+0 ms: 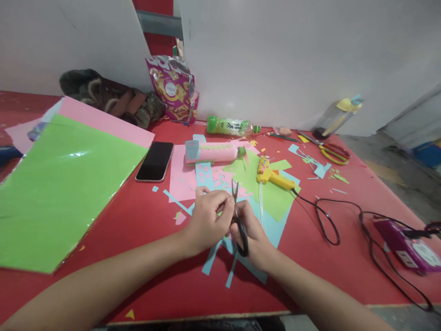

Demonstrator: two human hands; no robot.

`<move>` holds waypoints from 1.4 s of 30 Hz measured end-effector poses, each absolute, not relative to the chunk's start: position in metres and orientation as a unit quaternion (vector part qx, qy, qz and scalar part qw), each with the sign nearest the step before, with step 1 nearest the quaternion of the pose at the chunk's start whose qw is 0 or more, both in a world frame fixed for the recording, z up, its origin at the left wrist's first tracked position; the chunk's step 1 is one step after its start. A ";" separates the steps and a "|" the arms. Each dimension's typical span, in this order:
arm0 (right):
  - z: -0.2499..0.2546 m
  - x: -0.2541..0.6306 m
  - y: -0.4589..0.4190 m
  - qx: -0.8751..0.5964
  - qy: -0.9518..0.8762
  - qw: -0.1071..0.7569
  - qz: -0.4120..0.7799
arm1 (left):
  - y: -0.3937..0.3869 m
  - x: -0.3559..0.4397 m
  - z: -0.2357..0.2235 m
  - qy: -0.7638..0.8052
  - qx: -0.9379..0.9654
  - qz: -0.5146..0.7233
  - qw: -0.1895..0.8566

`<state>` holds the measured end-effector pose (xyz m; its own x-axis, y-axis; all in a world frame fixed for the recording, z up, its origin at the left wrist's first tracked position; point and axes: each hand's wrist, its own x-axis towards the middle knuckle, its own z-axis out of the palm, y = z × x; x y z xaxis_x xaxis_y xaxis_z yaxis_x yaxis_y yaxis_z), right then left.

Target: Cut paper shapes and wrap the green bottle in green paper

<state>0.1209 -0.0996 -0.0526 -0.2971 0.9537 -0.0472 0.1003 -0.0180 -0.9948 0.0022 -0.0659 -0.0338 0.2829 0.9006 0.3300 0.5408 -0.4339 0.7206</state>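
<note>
Black-handled scissors (242, 234) are gripped in my right hand (253, 234), their blades pointing away from me and slightly parted. My left hand (210, 219) is closed in a pinch right beside the blades; whatever lies between its fingertips is too small or hidden to make out. Beneath both hands lie light blue paper (275, 232), green paper (279, 207) and pink paper (177, 181), with small cut-outs and strips scattered over them. Just beyond, a bottle wrapped in pink paper (217, 154) lies on its side, its green cap to the right.
A yellow glue gun (277, 178) with a black cord (319, 216) lies right of the hands. A phone (155, 161) and a green sheet pack (72, 188) are at left. Behind are a snack bag (174, 92), a green-labelled bottle (230, 126) and more scissors (332, 151). A purple box (406, 246) sits far right.
</note>
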 end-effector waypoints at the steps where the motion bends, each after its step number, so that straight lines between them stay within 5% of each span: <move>1: -0.052 0.121 -0.100 -0.450 -0.585 0.385 0.554 | -0.066 0.002 -0.034 0.473 0.762 0.368 0.244; 18: -0.052 0.120 -0.092 -0.464 -0.499 0.433 0.591 | -0.058 0.000 -0.035 0.494 0.730 0.381 0.280; 29: -0.059 0.125 -0.091 -0.309 -0.456 0.503 0.666 | -0.053 0.003 -0.038 0.388 0.571 0.417 0.591; 42: -0.057 0.131 -0.073 -0.458 -0.419 0.551 0.558 | -0.040 -0.001 -0.056 0.465 0.642 0.394 0.465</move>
<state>0.1311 -0.0730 -0.0566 0.0279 0.9984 -0.0492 -0.2315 -0.0414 -0.9720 -0.0005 -0.0398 -0.0564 0.2571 0.9636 0.0737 0.2302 -0.1351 0.9637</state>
